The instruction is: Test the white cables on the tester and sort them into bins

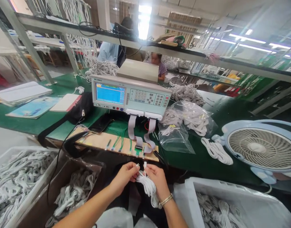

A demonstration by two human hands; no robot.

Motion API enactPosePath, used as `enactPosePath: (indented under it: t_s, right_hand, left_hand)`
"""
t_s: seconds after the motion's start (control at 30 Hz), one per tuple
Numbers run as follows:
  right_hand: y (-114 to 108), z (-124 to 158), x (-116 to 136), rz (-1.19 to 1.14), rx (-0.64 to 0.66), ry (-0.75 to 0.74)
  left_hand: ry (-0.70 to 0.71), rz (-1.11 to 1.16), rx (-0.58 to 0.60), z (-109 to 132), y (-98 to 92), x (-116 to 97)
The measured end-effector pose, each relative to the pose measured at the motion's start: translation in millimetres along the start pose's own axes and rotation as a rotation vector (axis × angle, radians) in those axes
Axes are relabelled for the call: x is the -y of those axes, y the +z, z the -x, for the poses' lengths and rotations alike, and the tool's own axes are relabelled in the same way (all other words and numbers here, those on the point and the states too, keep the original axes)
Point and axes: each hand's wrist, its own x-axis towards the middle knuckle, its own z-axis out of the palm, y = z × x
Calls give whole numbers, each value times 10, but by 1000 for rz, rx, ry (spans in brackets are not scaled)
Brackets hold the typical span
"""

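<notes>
A coiled white cable (147, 186) hangs in a bundle between my two hands, just in front of the bench edge. My left hand (126, 174) pinches one of its ends, with a small connector showing at the fingertips. In my right hand (157, 179) is the other end, its white plug pointing up toward the wooden strip (98, 141). Beyond the fingertips, a small green circuit board (138, 152) on that strip joins a grey ribbon cable (131, 126). The ribbon leads up to a bench tester (131, 96) with a lit blue screen.
Bins of coiled cables stand at left (24, 177) and right (221, 205), with a cardboard box (76, 190) between the left bin and me. A fan (261, 145), bagged cables (185, 122) and notebooks (24, 91) occupy the green bench. Another person (161, 68) sits beyond the tester.
</notes>
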Motion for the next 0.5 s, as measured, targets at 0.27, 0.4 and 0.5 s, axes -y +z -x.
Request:
enactPosePath:
  t_s: [0.27,0.4,0.5]
  right_hand:
    - [118,-109,93,-20,6,-25]
    - [205,-112,76,-171,-75,32]
    - [184,-95,52,-72,-102,-57]
  left_hand:
    - [-61,71,35,-40,-183,-126]
    - [-84,139,35,-48,-227,-156]
    - [-72,144,40,-67,-214,-175]
